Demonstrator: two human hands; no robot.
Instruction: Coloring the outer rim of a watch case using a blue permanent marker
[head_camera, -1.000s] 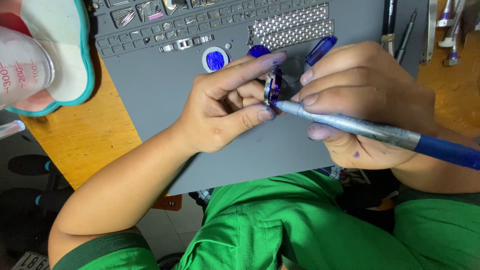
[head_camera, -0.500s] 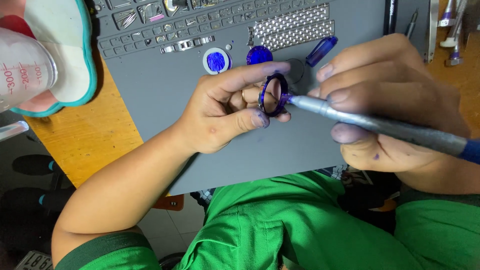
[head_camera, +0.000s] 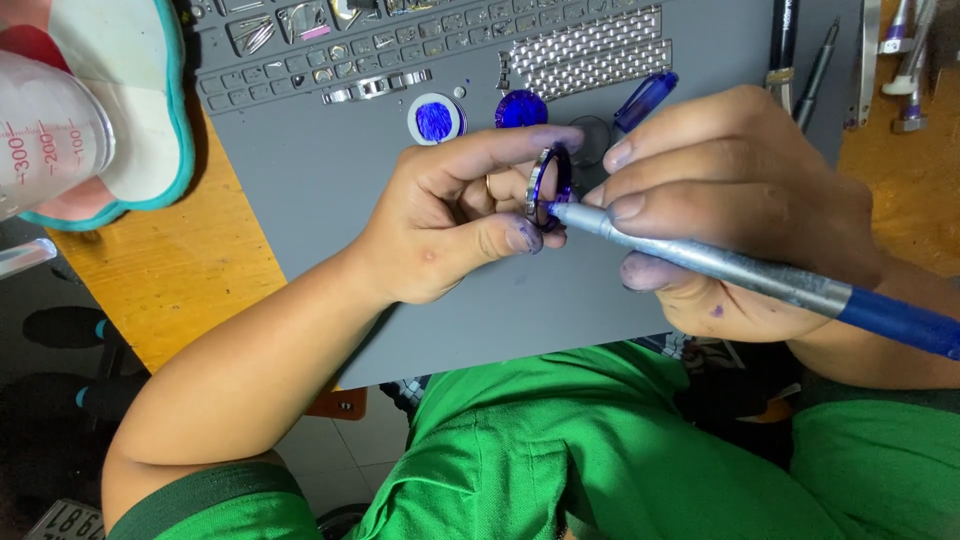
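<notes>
Over the grey work mat (head_camera: 330, 200), the left hand (head_camera: 450, 215) pinches a small metal ring (head_camera: 545, 185) stained blue, its fingers closed on the rim with the thumb below and the forefinger arched above, holding it on edge just above the mat's middle. The right hand (head_camera: 740, 200) has its fingers wrapped tight around a silver and blue marker pen (head_camera: 740, 275), whose tip touches the ring's inner face. Farther up the mat lie a white disc with a blue centre (head_camera: 436, 118), a round blue piece (head_camera: 521, 108) and a blue pen cap (head_camera: 645, 100); a measuring cup (head_camera: 45, 140) stands off the mat's left edge.
</notes>
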